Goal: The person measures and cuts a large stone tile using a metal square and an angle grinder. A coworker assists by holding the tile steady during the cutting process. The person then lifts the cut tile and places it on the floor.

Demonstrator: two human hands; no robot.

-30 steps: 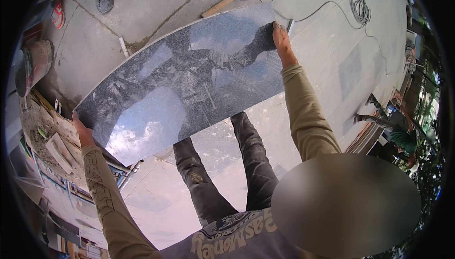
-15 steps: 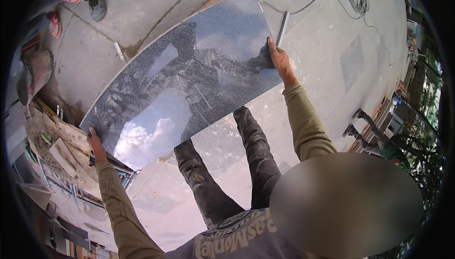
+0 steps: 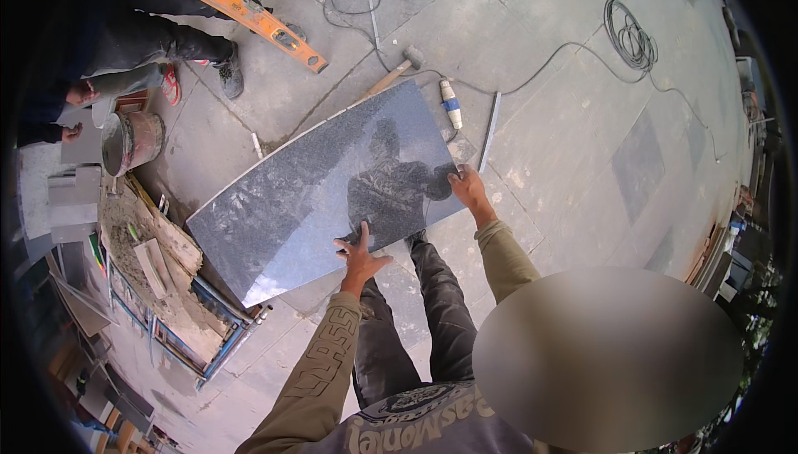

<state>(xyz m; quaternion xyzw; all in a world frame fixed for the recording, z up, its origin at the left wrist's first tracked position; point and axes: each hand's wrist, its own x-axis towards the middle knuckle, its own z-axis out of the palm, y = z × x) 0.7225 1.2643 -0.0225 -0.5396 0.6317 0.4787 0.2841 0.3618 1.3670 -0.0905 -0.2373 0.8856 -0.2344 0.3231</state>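
A polished dark grey stone slab (image 3: 283, 196) lies slantwise in front of my legs, its surface reflecting sky and a figure. My right hand (image 3: 471, 190) grips its right end, thumb on top, the fingers' undersides hidden. At the near long edge, my left hand (image 3: 360, 264) has its fingers spread, the fingertips over or against the slab; firm contact is hard to tell. Whether the slab rests fully on the floor I cannot tell. Just past its far edge lies a mallet (image 3: 413, 57) with a wooden handle. A white and blue cylindrical power tool (image 3: 450, 105) is beyond the right end.
An orange spirit level (image 3: 249, 15) is at the upper left, beside another person's legs (image 3: 179, 38). A mortar-stained bucket (image 3: 133, 142) stands left, near a trough of mortar (image 3: 133, 229). A metal bar (image 3: 490, 132) and a coiled cable (image 3: 629, 34) lie on the paved floor at right.
The slab is farther from me and looks lower. My left hand has left the slab's left end and moved right to its near edge, fingers spread. The spirit level now shows more fully.
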